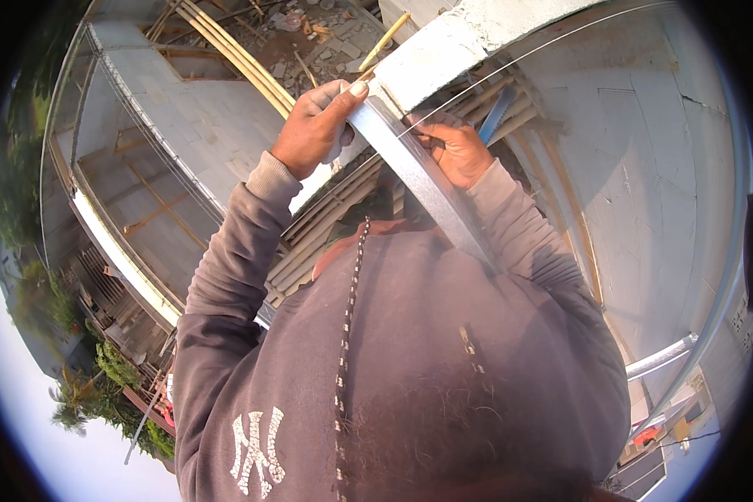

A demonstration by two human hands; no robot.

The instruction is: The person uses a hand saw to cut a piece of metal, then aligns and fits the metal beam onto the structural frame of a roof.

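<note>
A long, straight, silvery metal profile (418, 180) slants from the concrete edge down toward my chest. My left hand (320, 127) is closed around its upper end, the thumb pressed on top. My right hand (454, 149) is on the profile's right side with its fingers bent together close to it. What those fingertips pinch is partly hidden. A thin white string (510, 64) passes by them, crosses the profile's face and stretches away to the upper right. Just beyond both hands lies the rough, pale top of a block wall (452, 58).
Long wooden poles (234, 54) lean at the upper left, above rubble (330, 42) far below. Stacked timber (343, 222) lies under my arms. A blue strip (497, 115) shows past my right hand. Grey walls (644, 167) stand on the right.
</note>
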